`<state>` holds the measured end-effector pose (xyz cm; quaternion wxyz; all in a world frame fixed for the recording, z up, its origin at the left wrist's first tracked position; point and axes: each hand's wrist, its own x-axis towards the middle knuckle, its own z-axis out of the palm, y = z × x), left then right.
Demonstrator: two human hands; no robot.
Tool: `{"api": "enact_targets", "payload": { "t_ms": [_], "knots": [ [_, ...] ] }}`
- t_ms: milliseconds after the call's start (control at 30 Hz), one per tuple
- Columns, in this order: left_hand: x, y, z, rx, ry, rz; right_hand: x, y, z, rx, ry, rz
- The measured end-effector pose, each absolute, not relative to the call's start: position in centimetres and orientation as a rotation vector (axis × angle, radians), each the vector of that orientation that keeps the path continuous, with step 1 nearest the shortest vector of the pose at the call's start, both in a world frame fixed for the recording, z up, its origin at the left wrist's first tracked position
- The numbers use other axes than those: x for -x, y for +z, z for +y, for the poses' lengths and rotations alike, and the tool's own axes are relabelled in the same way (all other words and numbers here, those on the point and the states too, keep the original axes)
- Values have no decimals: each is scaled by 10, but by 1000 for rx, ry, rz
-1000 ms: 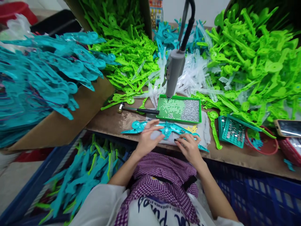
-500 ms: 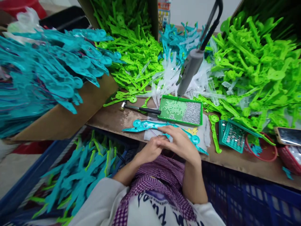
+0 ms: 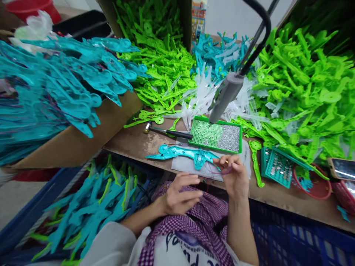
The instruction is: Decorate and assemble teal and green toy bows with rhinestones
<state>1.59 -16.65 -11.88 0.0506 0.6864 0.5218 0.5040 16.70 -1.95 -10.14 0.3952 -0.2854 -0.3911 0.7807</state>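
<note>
A long blue plastic toy part (image 3: 183,152) lies across a pale cloth (image 3: 180,165) at the table's front edge. My right hand (image 3: 235,175) is over its right end, fingertips pinched on a thin purple wire (image 3: 224,171) that runs left from them. The right tip of the blue part is hidden behind that hand. My left hand (image 3: 183,193) hovers in front of the table edge, fingers spread and nothing in them. Behind the blue part stands a green tray (image 3: 217,149) of small metal pins, with a hammer (image 3: 179,134) resting against its left side.
A grey electric screwdriver (image 3: 226,98) hangs above the tray. Green parts (image 3: 307,81) are heaped right and behind; blue parts (image 3: 69,81) fill a carton at left. Teal trays (image 3: 279,168), a red basket (image 3: 313,184) and a phone (image 3: 342,168) sit at right. A blue crate (image 3: 91,210) stands below.
My hands, together over the blue part before, have moved apart. The right went rightward with the purple wire; the left drew back and opened. The middle of the blue part is now uncovered.
</note>
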Motion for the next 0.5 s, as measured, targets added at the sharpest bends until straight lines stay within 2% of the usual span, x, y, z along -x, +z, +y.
{"api": "enact_targets", "payload": {
  "t_ms": [67,133,233,333,500],
  "knots": [
    [-12,-110,-160,-1814,1611,1662,-173,-104,-27,739,2121,-997],
    [-10,-105,-149,-1691,1499,1670,-180,-108,-40,718,2352,-1127],
    [-14,-107,-136,-1763,1349,1403,-190,-112,-59,777,2522,-1292],
    [-19,-115,-135,-1659,1394,1258,-193,-113,-64,933,2410,-1363],
    [-21,-116,-145,-1380,1486,1426,-187,-106,-62,940,2168,-1689]
  ]
}}
